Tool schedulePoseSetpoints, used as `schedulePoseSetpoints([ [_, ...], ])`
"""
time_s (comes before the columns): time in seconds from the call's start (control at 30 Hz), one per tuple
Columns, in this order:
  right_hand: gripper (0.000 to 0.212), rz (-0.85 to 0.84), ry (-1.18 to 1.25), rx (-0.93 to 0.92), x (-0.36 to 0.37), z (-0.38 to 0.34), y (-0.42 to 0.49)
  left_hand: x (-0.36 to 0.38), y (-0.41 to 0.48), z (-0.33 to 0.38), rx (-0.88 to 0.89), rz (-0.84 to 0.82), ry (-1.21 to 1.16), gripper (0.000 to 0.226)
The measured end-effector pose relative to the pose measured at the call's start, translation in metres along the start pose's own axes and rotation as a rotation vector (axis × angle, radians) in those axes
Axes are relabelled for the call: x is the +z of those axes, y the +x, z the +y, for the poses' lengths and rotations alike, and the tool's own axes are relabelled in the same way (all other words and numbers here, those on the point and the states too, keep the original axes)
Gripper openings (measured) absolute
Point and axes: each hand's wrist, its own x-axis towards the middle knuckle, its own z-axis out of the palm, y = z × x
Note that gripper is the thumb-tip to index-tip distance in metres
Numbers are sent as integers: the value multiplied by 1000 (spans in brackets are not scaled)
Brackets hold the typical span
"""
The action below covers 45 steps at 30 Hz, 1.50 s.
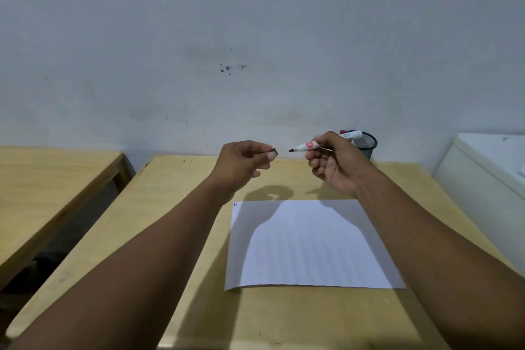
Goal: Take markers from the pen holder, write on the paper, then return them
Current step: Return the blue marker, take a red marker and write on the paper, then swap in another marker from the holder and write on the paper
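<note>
My right hand [335,163] grips a white marker [308,146] with a red label, its dark tip bare and pointing left. My left hand [244,163] pinches the marker's dark cap [274,150] between thumb and fingers, a small gap away from the tip. Both hands hover above the far edge of the white paper [309,247], which lies flat on the wooden table [176,207] and bears two short marks at its top left corner. Behind my right hand stands the black mesh pen holder [369,146] with more markers in it, partly hidden.
A second wooden table [51,179] stands to the left, across a dark gap. A white cabinet or appliance [488,179] sits at the right edge. A pale wall with a few dark spots rises behind the tables.
</note>
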Motion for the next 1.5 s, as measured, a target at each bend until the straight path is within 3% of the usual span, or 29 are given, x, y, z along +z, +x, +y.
schedulePoseSetpoints([
  [0.27, 24, 20, 11, -61, -25, -14, -10, 43, 9, 20, 12, -113, 8, 21],
  [0.43, 46, 52, 33, -107, -40, -18, -12, 55, 12, 21, 8, -151, 13, 20],
  [0.57, 25, 31, -10, -102, -41, -17, -15, 68, 16, 24, 29, -159, 25, 22],
  [0.77, 20, 32, 58, -100, -48, -20, -5, 90, 35, 33, 104, -80, 56, 12],
  [0.93, 45, 156, -455, 4, -71, -59, 6, 113, 61, 44, 252, 40, 287, 17],
  [1.07, 33, 352, -756, -53, -105, -85, 17, 141, 88, 59, 393, 54, 556, 16],
  [1.2, 23, 377, -831, -95, -126, -92, 24, 159, 114, 57, 399, -34, 771, 16],
  [1.37, 20, 384, -821, -125, -139, -85, 37, 166, 128, 52, 406, -104, 875, 13],
  [1.5, 18, 377, -800, -125, -142, -78, 46, 161, 133, 48, 407, -163, 921, 40],
])
